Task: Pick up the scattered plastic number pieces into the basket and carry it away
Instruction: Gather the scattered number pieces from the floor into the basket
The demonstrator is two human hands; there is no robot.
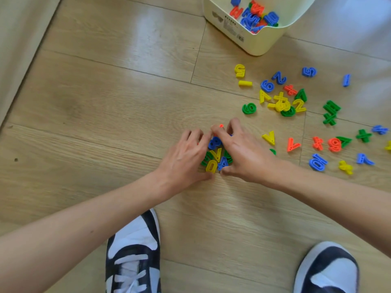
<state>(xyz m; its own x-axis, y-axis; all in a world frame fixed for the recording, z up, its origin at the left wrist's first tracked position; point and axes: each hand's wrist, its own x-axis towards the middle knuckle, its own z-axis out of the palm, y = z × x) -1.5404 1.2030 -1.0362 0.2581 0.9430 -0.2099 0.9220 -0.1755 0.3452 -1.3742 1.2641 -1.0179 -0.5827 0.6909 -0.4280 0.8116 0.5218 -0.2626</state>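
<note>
A cream plastic basket (264, 42) stands on the wooden floor at the top, with several red and blue pieces (254, 14) inside. My left hand (184, 155) and my right hand (245, 151) cup a small heap of pieces (215, 157) between them: blue, yellow and green ones. Both hands press against the heap from either side, fingers curled around it. Several more pieces lie scattered to the right: a green 6 (249, 108), a yellow cluster (281, 103), a red 9 (334, 144), a blue piece (317, 162).
The wooden floor (105, 102) stretches bare to the left. A pale wall or skirting (19, 49) runs along the left side. My two black-and-white shoes (133, 254) (325, 269) stand at the bottom.
</note>
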